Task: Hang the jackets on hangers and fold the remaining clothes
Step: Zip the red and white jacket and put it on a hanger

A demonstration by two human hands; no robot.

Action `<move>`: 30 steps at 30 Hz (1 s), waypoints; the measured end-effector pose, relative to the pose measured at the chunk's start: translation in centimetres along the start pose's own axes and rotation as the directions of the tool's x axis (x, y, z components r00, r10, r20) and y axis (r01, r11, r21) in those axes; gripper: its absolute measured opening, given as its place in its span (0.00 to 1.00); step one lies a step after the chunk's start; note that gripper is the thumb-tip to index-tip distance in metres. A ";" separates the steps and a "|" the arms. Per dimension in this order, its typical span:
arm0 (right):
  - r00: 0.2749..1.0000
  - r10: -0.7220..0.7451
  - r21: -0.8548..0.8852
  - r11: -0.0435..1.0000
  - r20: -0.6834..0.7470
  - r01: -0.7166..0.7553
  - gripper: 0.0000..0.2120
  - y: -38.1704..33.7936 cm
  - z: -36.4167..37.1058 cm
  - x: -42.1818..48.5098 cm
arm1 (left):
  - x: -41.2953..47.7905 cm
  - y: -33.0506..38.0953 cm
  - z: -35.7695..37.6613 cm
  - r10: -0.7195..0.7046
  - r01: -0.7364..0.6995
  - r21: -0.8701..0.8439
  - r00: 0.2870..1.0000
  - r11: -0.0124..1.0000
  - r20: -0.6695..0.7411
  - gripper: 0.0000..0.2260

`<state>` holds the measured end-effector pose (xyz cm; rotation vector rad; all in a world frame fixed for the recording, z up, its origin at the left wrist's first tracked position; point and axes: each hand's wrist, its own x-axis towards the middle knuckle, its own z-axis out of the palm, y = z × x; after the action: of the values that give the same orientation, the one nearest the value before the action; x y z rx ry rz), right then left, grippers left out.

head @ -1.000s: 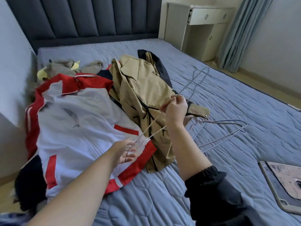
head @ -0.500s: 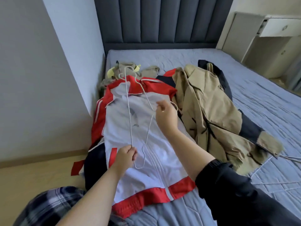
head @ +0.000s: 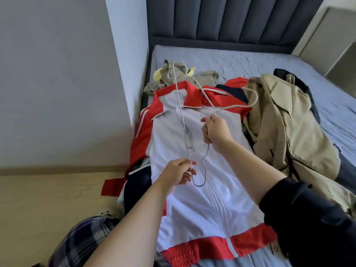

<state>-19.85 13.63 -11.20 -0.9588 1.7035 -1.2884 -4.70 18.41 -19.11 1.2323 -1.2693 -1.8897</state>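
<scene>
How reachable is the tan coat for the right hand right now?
Likely yes: the tan coat lies uncovered just beside the right hand, nothing between. But that hand grips the wire hanger, so it must let go first.

A person's left hand (head: pixel 179 172) and right hand (head: pixel 215 132) both grip a wire hanger (head: pixel 181 112) over a white-and-red jacket (head: pixel 202 209) spread face-up on a grey bed (head: pixel 250 60) — hook pointing to 2 o'clock. A tan jacket (head: pixel 289 132) lies crumpled at its 3 o'clock, an olive garment (head: pixel 173 78) at 12.
</scene>
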 end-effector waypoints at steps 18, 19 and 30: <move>0.983 0.011 -0.549 0.828 -0.181 -0.110 0.16 5.6 -1.3 15.0 | 15.0 5.4 -8.2 0.336 -0.181 0.325 0.783 0.928 -0.523 0.22; 0.985 0.013 -0.556 0.824 -0.175 -0.110 0.16 6.2 -1.6 15.6 | 15.7 5.7 -8.5 0.387 -0.172 0.412 0.760 0.895 -0.523 0.22; 0.994 -0.033 -0.597 0.802 -0.107 -0.038 0.15 9.2 -1.8 17.3 | 22.0 7.5 -7.4 0.230 0.059 0.548 0.866 0.834 -0.444 0.33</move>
<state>-29.64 0.66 -22.22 -1.2511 2.2673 -0.8049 -7.86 -5.66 -21.75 1.7675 -1.5771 -1.0358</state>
